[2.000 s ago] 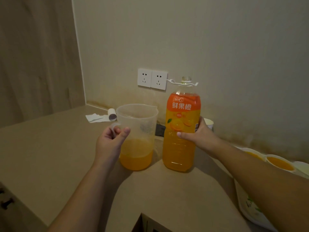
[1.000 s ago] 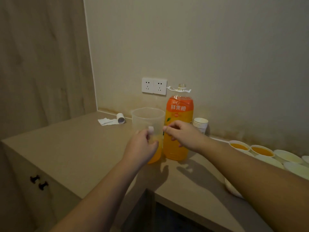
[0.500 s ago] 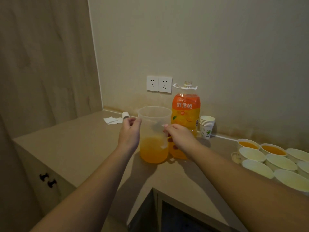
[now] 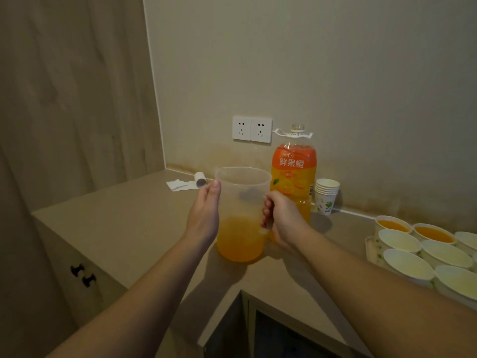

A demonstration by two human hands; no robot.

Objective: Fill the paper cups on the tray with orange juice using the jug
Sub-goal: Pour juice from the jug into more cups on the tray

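Observation:
A clear plastic jug (image 4: 241,202), about a third full of orange juice, stands on the counter. My right hand (image 4: 281,218) grips its handle on the right side. My left hand (image 4: 206,210) lies flat against the jug's left wall with straight fingers. At the right edge a tray (image 4: 369,250) holds several paper cups (image 4: 407,264); two at the back (image 4: 393,224) contain juice, the nearer ones look empty.
An open orange juice bottle (image 4: 294,166) stands right behind the jug. A stack of spare paper cups (image 4: 326,196) sits beside it by the wall. A paper roll and tissue (image 4: 187,182) lie at the back left. The counter edge steps inward below my arms.
My right hand left the bottle and took the jug's handle. My left hand shifted from the handle to the jug's left side. The view pulled back, showing the tray of cups.

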